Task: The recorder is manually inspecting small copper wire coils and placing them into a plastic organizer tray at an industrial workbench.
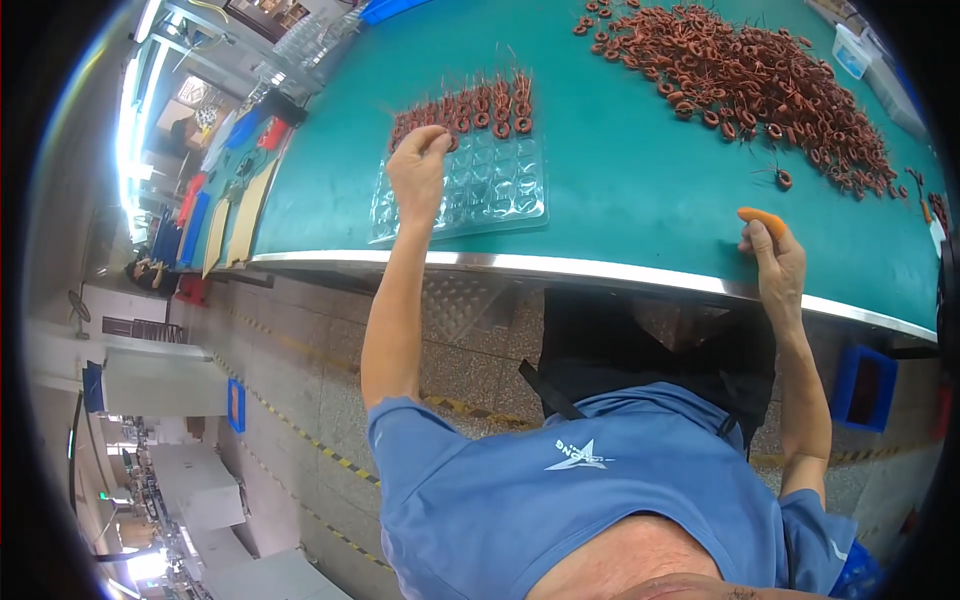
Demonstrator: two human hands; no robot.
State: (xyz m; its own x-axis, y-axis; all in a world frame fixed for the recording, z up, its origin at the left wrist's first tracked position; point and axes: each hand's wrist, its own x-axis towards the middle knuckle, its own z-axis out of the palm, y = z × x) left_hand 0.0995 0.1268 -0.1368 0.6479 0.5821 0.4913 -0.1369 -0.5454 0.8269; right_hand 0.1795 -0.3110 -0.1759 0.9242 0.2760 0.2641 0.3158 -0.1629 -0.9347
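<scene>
My left hand (418, 175) pinches a small reddish-brown wire-wound ring coil (453, 143) over a clear plastic tray (490, 205) with moulded pockets. Rows of similar coils (482, 105), their wire ends pointing up, stand in the far part of this tray; nearer pockets hold nothing. My right hand (778, 262) is curled above the table's near edge. What looks like an orange finger cover (763, 220) sits over its index finger, with the thumb close against it. Whether anything is inside those fingers is hidden. One loose coil (784, 180) lies just beyond this hand.
A large heap of coils (740, 75) spreads over the far right of the green table (620, 190). A pale plastic container (852, 50) and an orange-handled tool (926, 208) are at the right side. The metal-trimmed edge (600, 270) runs before me. A blue crate (864, 388) stands below right.
</scene>
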